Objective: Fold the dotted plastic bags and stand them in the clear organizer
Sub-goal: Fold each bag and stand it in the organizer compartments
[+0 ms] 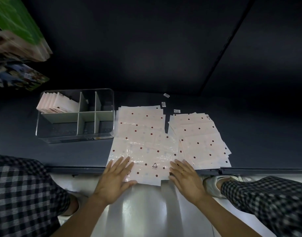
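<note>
1. My left hand (115, 179) lies flat, fingers straight and slightly spread, on the near left corner of the top dotted bag (143, 151).
2. My right hand (185, 178) lies flat likewise on its near right edge, fingers spread.
3. That bag sits unfolded at the table's (18, 134) front edge, long axis running away from me, its near end overhanging the edge.
4. Two stacks of flat bags: one under my hands, a second stack (201, 141) just right of it; I cannot count the sheets.
5. One clear organizer (75, 115) at the left, six compartments; folded bags (57, 103) stand leaning in its far left compartment.
6. Three small labels (166, 95) lie behind the stacks.
</note>
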`<state>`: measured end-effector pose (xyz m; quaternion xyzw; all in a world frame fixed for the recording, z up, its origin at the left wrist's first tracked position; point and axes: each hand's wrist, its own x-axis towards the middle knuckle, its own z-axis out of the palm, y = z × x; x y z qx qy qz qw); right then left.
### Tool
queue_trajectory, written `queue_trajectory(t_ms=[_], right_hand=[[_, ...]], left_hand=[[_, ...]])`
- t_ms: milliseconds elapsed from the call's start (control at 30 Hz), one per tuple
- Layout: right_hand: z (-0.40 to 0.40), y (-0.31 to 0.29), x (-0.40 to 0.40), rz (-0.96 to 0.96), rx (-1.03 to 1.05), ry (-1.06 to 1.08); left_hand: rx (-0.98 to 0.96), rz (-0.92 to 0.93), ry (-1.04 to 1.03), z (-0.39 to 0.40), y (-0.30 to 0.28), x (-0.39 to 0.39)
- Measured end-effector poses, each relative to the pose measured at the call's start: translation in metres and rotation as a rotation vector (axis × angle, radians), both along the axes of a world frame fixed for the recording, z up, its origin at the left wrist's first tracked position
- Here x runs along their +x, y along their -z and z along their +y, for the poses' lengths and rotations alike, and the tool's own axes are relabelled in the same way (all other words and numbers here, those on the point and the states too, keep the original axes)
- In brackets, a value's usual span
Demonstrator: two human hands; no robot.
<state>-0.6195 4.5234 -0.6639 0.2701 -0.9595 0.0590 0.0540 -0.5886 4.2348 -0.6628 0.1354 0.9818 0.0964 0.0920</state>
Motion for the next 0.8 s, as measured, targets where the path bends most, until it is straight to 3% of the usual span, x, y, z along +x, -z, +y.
queue_trajectory(t_ms=[67, 133, 467, 667, 800], right_hand=[[-0.013, -0.001, -0.011, 0.077, -0.086, -0.009], [-0.027, -0.001, -0.018, -0.008, -0.107, -0.01], [-0.037, -0.004, -0.032, -0.106, 0.064, -0.128], [-0.026, -0.03, -0.058, -0.694, -0.22, -0.029], [-0.022, -0.055, -0.084, -0.994, -0.373, 0.012]], left_hand=[[0.051, -0.013, -0.027, 0.001, 0.003, -0.003], [0.062, -0.015, -0.053, 0.002, 0.009, -0.003], [0.258, 0.111, -0.144, 0.011, 0.003, -0.028], [0.418, -0.177, -0.191, 0.003, -0.007, -0.052], [0.407, -0.18, -0.272, 0.001, -0.014, -0.058]])
